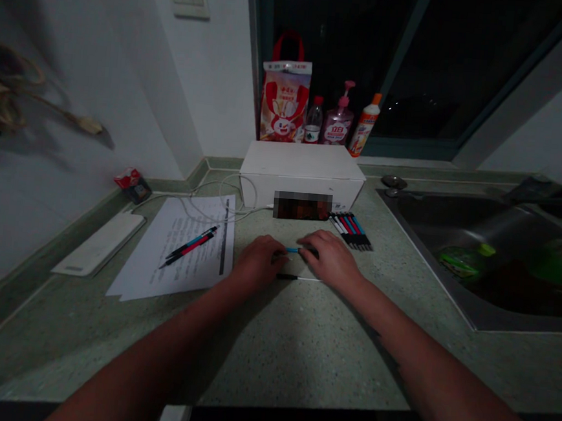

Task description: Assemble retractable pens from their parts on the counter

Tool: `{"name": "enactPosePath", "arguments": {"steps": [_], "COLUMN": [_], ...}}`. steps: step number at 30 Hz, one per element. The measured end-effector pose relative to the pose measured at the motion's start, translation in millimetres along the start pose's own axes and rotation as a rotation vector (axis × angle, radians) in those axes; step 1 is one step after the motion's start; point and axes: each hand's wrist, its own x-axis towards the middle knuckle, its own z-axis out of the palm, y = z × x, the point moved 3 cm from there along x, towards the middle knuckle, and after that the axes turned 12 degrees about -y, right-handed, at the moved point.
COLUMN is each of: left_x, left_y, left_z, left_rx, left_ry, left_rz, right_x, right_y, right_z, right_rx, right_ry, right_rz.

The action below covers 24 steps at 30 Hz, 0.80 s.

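Observation:
In the head view my left hand (260,259) and my right hand (333,259) face each other low over the counter, fingers pinched. A short blue pen piece (292,250) shows between the fingertips, its ends hidden by both hands. Just below them a thin pen refill (307,279), dark at its left end and pale along the right, lies on the counter, partly behind my right hand. Beyond that hand several pens (352,230) in black, white, red and blue lie side by side. Two more pens (191,247), one blue and one red, rest on printed sheets at left.
A white box (304,160) stands at the back, with a phone-like device (303,207) against its front and a white cable beside it. Bottles and a bag stand behind. The sink (453,250) is at right; a white slab (100,245) lies by the left wall.

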Motion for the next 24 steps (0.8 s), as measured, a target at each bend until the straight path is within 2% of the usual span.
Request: {"name": "enactPosePath", "arguments": {"steps": [4, 7, 10, 16, 20, 24], "left_x": [-9.8, -13.1, -11.6, -7.6, -6.4, -4.2], "left_y": [13.3, 19.0, 17.7, 9.9, 8.0, 3.5], "left_z": [-5.2, -1.7, 1.1, -5.7, -7.9, -10.6], "left_rx": [0.051, 0.13, 0.151, 0.146, 0.143, 0.168], "left_ry": [-0.174, -0.259, -0.241, -0.065, -0.048, -0.06], "left_rz": [0.115, 0.201, 0.227, 0.139, 0.147, 0.129], "right_x": [-6.2, -8.8, -10.6, -12.3, -11.3, -10.6], "right_y": [1.4, -5.0, -13.7, -20.8, -19.2, -11.0], "right_z": [-11.5, -17.1, -17.4, -11.8, -11.1, -16.6], "right_rx": [0.032, 0.06, 0.062, 0.008, -0.035, -0.091], "right_ry": [0.048, 0.021, -0.068, -0.201, -0.21, -0.157], "right_rz": [-0.009, -0.037, -0.082, -0.141, -0.146, -0.068]}}
